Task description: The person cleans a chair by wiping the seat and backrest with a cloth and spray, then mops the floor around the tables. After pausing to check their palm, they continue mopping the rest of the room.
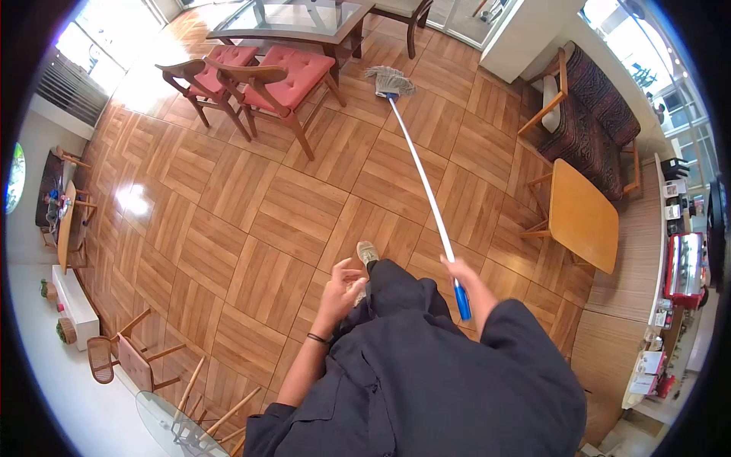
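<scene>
My right hand (463, 276) is closed around the white handle of a mop (421, 169), just above its blue grip end. The handle runs forward and slightly left to a blue clamp and a grey string mop head (391, 81), which rests on the wooden floor (297, 202). My left hand (341, 292) hangs free in front of my body with its fingers loosely bent and apart, holding nothing. A dark band circles that wrist.
Two chairs with red cushions (293, 84) stand by a glass-topped table (293, 19) ahead. To the right are a patterned armchair (586, 114), a small wooden table (582, 215) and a laden counter (643, 358). A pink-seated chair (135, 362) and round glass table (164, 423) stand lower left.
</scene>
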Available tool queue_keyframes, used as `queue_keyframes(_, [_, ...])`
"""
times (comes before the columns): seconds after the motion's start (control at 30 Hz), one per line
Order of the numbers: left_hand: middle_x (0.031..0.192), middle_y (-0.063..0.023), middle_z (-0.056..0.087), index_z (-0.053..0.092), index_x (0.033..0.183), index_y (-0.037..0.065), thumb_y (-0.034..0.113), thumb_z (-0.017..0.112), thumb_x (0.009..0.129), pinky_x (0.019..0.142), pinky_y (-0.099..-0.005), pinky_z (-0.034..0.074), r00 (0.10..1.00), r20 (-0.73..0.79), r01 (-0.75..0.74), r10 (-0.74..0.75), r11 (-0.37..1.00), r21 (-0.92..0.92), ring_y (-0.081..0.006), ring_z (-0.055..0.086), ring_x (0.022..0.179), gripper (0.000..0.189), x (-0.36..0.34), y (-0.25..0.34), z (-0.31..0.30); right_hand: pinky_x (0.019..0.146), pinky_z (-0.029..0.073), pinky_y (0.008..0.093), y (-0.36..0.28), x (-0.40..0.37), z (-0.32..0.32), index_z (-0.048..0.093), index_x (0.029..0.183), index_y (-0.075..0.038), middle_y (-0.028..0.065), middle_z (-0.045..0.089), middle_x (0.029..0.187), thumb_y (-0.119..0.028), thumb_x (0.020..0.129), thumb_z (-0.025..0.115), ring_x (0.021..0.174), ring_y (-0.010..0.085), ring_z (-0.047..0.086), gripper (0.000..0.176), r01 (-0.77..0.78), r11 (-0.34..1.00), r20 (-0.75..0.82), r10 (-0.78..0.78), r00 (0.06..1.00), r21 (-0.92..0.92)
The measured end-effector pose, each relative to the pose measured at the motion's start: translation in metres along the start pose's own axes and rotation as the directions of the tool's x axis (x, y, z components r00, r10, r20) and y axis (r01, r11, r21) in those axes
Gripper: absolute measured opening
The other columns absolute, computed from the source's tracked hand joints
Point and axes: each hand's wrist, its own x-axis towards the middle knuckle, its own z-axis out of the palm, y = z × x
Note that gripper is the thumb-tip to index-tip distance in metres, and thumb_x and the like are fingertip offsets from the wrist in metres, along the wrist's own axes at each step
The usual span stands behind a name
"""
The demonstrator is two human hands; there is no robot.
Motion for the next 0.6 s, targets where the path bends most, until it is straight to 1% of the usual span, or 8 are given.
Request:
queue_keyframes(0.03, [0.111,-0.0157,0.067,0.044,0.136,0.002,0.022,0.070,0.090,0.086,-0.0337,0.051,0.997,-0.052,0.049,-0.050,0.999,-0.011,-0.0250,0.065,0.103,0.057,-0.003,-0.015,-0.006,0.037,0.040,0.0385,0.027,-0.031,0.002,0.049,0.067,-0.010,0.0075,0.051,0.050,-0.057,0.090,0.063,0.037,0.0212,0.049,0.054,-0.027,1.000,0.019,0.027,0.999,0.013])
queue_keyframes(0.07, [0.105,-0.0152,0.069,0.045,0.135,0.001,0.019,0.068,0.091,0.081,-0.0315,0.053,0.990,-0.102,0.097,-0.099,0.995,-0.019,-0.0228,0.068,0.097,0.053,-0.004,-0.029,-0.014,0.034,0.038,0.0399,0.083,-0.028,0.019,0.056,0.077,-0.005,0.0072,0.051,0.050,-0.049,0.091,0.064,0.036,0.0210,0.048,0.046,-0.064,0.997,-0.001,0.064,0.998,0.040])
queue_keyframes(0.13, [0.105,-0.0152,0.068,0.046,0.132,0.000,0.018,0.066,0.093,0.080,-0.0310,0.052,0.979,-0.124,0.164,-0.164,0.986,-0.013,-0.0211,0.067,0.097,0.048,-0.004,-0.060,-0.029,0.054,0.049,0.0404,0.128,-0.096,0.052,0.066,0.096,0.002,0.0119,0.061,0.065,-0.044,0.093,0.064,0.061,0.0265,0.062,0.046,-0.053,0.987,-0.040,0.060,0.997,0.153])
queue_keyframes(0.2, [0.102,-0.0144,0.069,0.049,0.128,-0.002,0.017,0.065,0.093,0.079,-0.0306,0.052,0.966,-0.147,0.215,-0.214,0.976,-0.009,-0.0194,0.066,0.093,0.043,0.000,-0.078,-0.039,0.057,0.049,0.0411,0.162,-0.151,0.081,0.066,0.097,0.002,0.0136,0.062,0.067,-0.045,0.093,0.062,0.064,0.0281,0.063,0.048,-0.092,0.976,-0.071,0.108,0.992,0.196])
queue_keyframes(0.27, [0.101,-0.0141,0.069,0.049,0.127,-0.002,0.017,0.065,0.094,0.079,-0.0300,0.052,0.961,-0.109,0.250,-0.255,0.967,-0.057,-0.0188,0.066,0.091,0.042,0.010,-0.081,-0.047,0.059,0.049,0.0418,0.182,-0.196,0.100,0.066,0.097,0.003,0.0154,0.062,0.069,-0.046,0.094,0.060,0.067,0.0298,0.063,0.049,-0.156,0.963,-0.091,0.179,0.980,0.220])
queue_keyframes(0.43, [0.099,-0.0130,0.069,0.050,0.125,-0.002,0.016,0.064,0.095,0.079,-0.0293,0.052,0.972,-0.065,0.225,-0.227,0.974,-0.040,-0.0179,0.066,0.091,0.038,0.078,-0.048,-0.056,0.064,0.050,0.0435,0.182,-0.242,0.125,0.067,0.099,0.004,0.0199,0.064,0.074,-0.048,0.095,0.055,0.074,0.0339,0.065,0.054,-0.336,0.912,-0.153,0.376,0.914,0.237])
queue_keyframes(0.5, [0.099,-0.0125,0.068,0.050,0.125,-0.002,0.016,0.063,0.095,0.079,-0.0292,0.052,0.976,-0.087,0.204,-0.200,0.979,0.031,-0.0177,0.066,0.091,0.037,0.114,-0.034,-0.059,0.067,0.050,0.0442,0.166,-0.231,0.121,0.067,0.100,0.005,0.0217,0.065,0.076,-0.049,0.096,0.053,0.077,0.0355,0.065,0.056,-0.368,0.898,-0.176,0.413,0.893,0.242])
queue_keyframes(0.6, [0.098,-0.0125,0.068,0.050,0.125,-0.002,0.016,0.063,0.096,0.078,-0.0292,0.052,0.975,-0.093,0.202,-0.201,0.979,0.000,-0.0175,0.066,0.090,0.037,0.171,-0.022,-0.062,0.070,0.050,0.0452,0.123,-0.184,0.100,0.067,0.101,0.006,0.0244,0.066,0.079,-0.051,0.097,0.051,0.082,0.0380,0.066,0.059,-0.355,0.901,-0.218,0.409,0.886,0.249])
